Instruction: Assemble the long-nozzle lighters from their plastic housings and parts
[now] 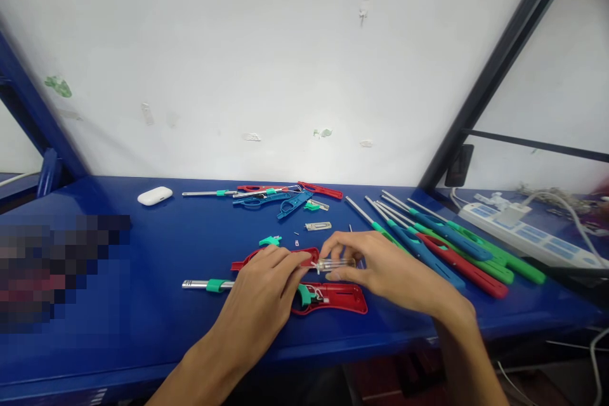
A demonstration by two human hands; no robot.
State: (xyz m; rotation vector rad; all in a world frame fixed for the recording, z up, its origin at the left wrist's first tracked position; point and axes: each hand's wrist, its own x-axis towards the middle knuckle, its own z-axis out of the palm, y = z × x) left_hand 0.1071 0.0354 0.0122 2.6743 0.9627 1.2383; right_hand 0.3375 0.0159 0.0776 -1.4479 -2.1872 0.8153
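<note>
My right hand [368, 260] pinches a clear lighter fuel tank [335, 264] between thumb and fingers, lying level above the bench. At the tank's left end, where a small white fitting shows, my left hand [269, 282] has its thumb and index fingertip pressed close together. What those fingers hold is too small to make out. Beneath the left hand lies an opened red lighter shell half [345, 298] with a green trigger [304, 295], white wire and a metal barrel [197, 284]. Behind it rests another red shell half [242, 262], partly covered by my hand.
Several stick lighters [457, 260] lie fanned at right, beside a white power strip [537, 231]. Toward the wall are blue shell halves [295, 203], another clear tank [318, 226] and a green trigger piece [271, 240]. A white earbud case [155, 196] sits back left.
</note>
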